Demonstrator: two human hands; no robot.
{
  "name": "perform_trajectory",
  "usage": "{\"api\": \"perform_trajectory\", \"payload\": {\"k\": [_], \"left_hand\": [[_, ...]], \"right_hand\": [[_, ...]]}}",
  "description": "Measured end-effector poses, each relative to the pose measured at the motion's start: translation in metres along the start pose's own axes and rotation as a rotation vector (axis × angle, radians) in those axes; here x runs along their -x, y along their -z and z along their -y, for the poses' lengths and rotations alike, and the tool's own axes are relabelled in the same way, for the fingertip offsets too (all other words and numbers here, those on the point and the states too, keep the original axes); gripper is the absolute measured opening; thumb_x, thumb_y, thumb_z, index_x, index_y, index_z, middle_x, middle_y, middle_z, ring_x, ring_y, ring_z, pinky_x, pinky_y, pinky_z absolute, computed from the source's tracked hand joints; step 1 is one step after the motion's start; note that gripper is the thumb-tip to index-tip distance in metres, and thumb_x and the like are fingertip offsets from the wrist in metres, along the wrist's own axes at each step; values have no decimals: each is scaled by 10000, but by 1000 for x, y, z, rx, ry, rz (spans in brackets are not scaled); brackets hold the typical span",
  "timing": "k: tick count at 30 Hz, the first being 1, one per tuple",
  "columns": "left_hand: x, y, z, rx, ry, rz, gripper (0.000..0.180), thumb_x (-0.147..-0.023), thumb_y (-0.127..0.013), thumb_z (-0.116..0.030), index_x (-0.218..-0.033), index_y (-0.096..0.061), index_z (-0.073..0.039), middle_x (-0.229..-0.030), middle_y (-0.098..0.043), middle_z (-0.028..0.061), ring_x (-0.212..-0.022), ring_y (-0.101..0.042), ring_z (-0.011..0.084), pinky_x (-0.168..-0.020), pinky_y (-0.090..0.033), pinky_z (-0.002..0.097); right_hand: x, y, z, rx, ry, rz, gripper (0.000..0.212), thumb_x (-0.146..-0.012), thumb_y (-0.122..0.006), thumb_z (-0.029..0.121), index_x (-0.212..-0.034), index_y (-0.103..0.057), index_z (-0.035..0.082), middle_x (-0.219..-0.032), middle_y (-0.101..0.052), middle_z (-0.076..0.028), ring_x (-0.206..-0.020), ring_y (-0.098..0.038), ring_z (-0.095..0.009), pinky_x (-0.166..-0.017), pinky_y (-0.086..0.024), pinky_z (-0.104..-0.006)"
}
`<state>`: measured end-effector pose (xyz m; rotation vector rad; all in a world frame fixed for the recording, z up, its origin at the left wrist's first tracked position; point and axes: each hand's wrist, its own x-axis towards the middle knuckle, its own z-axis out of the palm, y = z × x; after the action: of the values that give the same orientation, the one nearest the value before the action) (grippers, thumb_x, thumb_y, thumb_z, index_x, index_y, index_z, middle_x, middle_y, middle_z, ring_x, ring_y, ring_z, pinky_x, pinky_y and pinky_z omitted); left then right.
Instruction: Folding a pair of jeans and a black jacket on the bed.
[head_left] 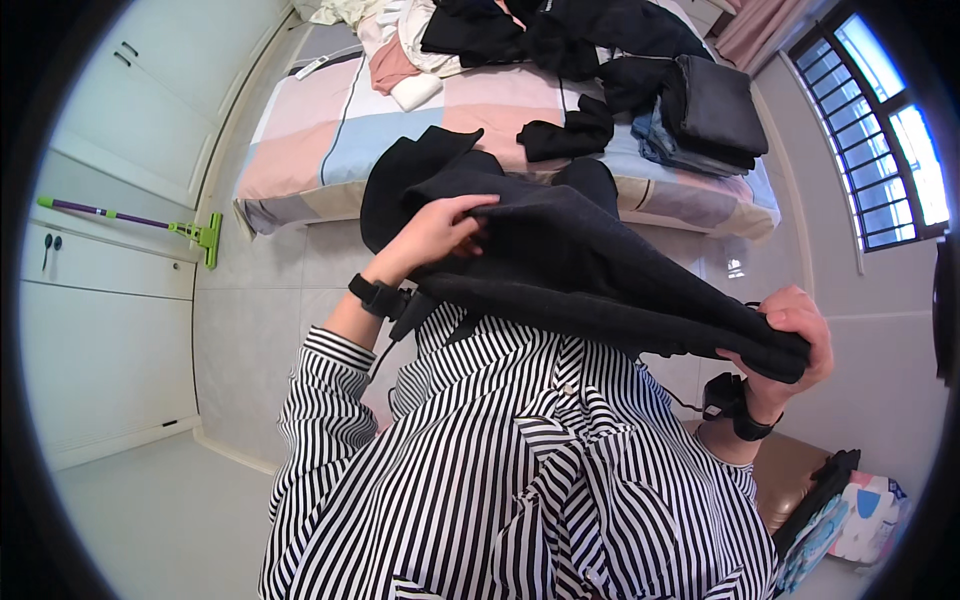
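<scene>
- Room reads bright overall; I see daylight at the barred window (880, 150) on my right, its panes partly blown to blue-white.
- Glare patch on the floor tiles (735, 262) beyond my right hand (800, 335).
- Black garment (570, 255) is underexposed: folds mostly crushed, deepest shadow just beside my left hand (440, 235).
- My striped shirt (470, 440) is crisp, stripes resolve fine. No obvious motion blur on my hands.
- Fisheye: cabinet (110, 345) edges and bed (400, 150) edge bow; black vignette in corners, hazy bluish rim left.
- Far clothes pile slightly soft.
</scene>
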<state>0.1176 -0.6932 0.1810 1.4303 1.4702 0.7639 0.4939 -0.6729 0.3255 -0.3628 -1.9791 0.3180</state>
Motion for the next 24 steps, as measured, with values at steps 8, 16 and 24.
{"api": "perform_trajectory", "payload": {"k": [8,16,24], "left_hand": [[-5,44,-18,-144,-424,-819,184,-894,-538,2,-1028,-664,6,-792,-686,126,-714,-663,159,-679,-517,277],[57,10,11,-238,-143,-332,188,-882,-629,-43,-1059,-662,12,-900,-697,66,-864,-634,134,-782,-500,272],[34,10,11,-154,-291,-192,577,-698,-732,-32,-1238,-530,-35,-1125,-638,97,-1081,-609,219,-946,-475,320]], "right_hand": [[36,15,-18,101,-221,-74,552,-523,-886,-35,-961,-552,5,-814,-590,-96,-767,-568,-209,-694,-476,-318],[34,23,-34,50,-255,-121,518,-543,-866,-58,-955,-558,8,-803,-573,-93,-755,-538,-203,-687,-459,-312],[36,25,-32,0,-242,-103,529,-529,-869,-68,-957,-568,7,-823,-577,-95,-763,-541,-196,-681,-468,-306]]}}
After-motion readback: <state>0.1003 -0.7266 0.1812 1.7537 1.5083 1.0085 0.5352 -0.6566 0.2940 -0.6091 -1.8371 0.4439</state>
